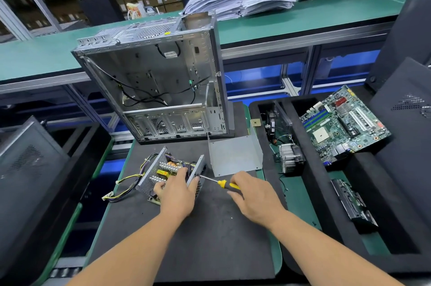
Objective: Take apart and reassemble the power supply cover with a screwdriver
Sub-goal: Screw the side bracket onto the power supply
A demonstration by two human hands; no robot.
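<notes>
The opened power supply (pixel 163 171) lies on the black mat, its circuit board and heatsinks exposed between two perforated metal walls. My left hand (pixel 176 191) grips it from the near side, fingers curled over the inner parts. My right hand (pixel 250 194) holds a yellow-handled screwdriver (pixel 224 183), whose tip meets the right metal wall of the supply. The removed grey sheet-metal cover (pixel 234 156) rests on the mat just behind and to the right.
An empty computer case (pixel 151 80) stands upright behind the mat. A black foam tray at right holds a motherboard (pixel 342 125), a heatsink fan (pixel 290 157) and a black drive (pixel 352 204). Side panels lean at both edges. Yellow and black cables (pixel 126 186) trail left.
</notes>
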